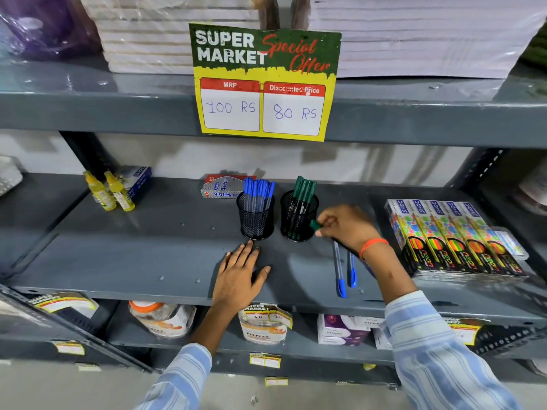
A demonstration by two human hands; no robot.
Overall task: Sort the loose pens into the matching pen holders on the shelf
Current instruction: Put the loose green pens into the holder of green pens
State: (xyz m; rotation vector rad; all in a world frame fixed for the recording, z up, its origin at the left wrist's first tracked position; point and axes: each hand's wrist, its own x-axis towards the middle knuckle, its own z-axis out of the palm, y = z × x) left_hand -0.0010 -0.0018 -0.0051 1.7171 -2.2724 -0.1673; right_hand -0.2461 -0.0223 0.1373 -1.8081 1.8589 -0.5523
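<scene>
Just left of the right hand (346,224), a green-capped pen (315,224) is pinched in its curled fingertips beside the holder of green pens (299,216). Two blue pens (344,269) lie below its wrist. The left hand (239,273) rests flat, fingers spread, before the holder of blue pens (256,216).

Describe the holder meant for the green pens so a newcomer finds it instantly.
Look below the yellow offer sign, on the middle shelf. Two black mesh cups stand side by side; take the right-hand holder. It holds green-capped pens, while its neighbour holds blue ones.
</scene>
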